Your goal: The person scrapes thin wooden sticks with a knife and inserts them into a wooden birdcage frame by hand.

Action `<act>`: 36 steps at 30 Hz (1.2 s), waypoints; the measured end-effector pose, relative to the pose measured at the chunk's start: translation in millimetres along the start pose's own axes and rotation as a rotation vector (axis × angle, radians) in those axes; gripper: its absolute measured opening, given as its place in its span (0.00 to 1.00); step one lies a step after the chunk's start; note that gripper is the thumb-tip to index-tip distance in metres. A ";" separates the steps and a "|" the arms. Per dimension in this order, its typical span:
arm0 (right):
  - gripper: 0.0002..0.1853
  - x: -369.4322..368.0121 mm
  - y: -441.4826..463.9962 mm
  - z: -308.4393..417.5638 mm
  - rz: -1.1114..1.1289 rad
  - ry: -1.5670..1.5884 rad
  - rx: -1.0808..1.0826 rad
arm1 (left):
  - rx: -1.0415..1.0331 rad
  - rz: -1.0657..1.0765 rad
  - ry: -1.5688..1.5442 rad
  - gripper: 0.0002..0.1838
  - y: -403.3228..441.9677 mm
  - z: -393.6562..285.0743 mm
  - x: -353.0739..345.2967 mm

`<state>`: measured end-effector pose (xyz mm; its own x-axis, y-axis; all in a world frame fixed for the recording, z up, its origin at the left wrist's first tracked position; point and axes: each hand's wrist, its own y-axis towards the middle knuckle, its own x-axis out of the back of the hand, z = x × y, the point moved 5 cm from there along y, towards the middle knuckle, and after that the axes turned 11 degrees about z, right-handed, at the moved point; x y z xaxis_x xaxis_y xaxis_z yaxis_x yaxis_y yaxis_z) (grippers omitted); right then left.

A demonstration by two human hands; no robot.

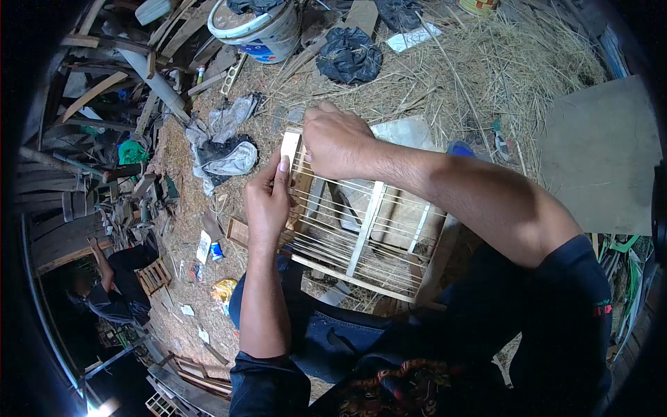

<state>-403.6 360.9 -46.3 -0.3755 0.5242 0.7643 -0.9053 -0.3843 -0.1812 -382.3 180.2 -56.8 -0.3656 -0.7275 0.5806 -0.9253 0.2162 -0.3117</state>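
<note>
A wooden frame (347,276) with several thin parallel rods and flat cross slats lies above my lap. At its upper left corner my left hand (269,201) grips the pale end piece (290,144), the thumb lying on its face. My right hand (337,142) is closed in a fist at the same corner, just right of that piece, over the rod ends. Whatever its fingers hold is hidden. The rods run from beneath my hands toward the lower right.
A white bucket (260,35) and black plastic (349,55) lie at the top. Scrap wood (104,97) is piled left, near crumpled cloth (229,149). Another person (114,278) sits lower left. A flat board (597,156) is at right, beside straw (500,62).
</note>
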 end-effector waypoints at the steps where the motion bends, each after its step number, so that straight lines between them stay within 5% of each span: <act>1: 0.09 0.9 0.1 0.8 0.012 0.000 0.004 | -0.008 0.004 0.009 0.22 -0.1 -0.5 0.3; 12: 0.19 -1.4 3.0 -1.2 0.076 0.067 -0.038 | 0.002 -0.024 0.132 0.21 0.1 1.6 2.8; 14: 0.09 0.7 -1.5 1.5 -0.007 -0.009 -0.023 | 0.025 -0.023 0.132 0.21 2.1 7.4 2.6; 16: 0.09 1.6 -6.1 6.3 -0.025 -0.111 0.000 | -0.099 -0.072 0.112 0.21 5.9 8.7 3.4; 20: 0.08 7.5 -12.7 14.0 -0.114 -0.310 0.121 | 0.014 -0.012 -0.011 0.20 2.3 8.1 1.3; 26: 0.09 0.9 -6.4 12.3 0.097 -0.223 0.086 | -0.007 -0.032 0.049 0.21 2.3 8.1 2.3; 36: 0.08 11.1 -7.0 9.3 0.069 -0.130 0.069 | -0.039 -0.054 0.103 0.20 4.3 7.5 -0.5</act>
<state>-399.6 362.3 -30.8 -0.4031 0.3939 0.8261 -0.8609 -0.4693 -0.1963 -385.3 176.6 -64.1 -0.3220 -0.6685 0.6704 -0.9463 0.2053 -0.2498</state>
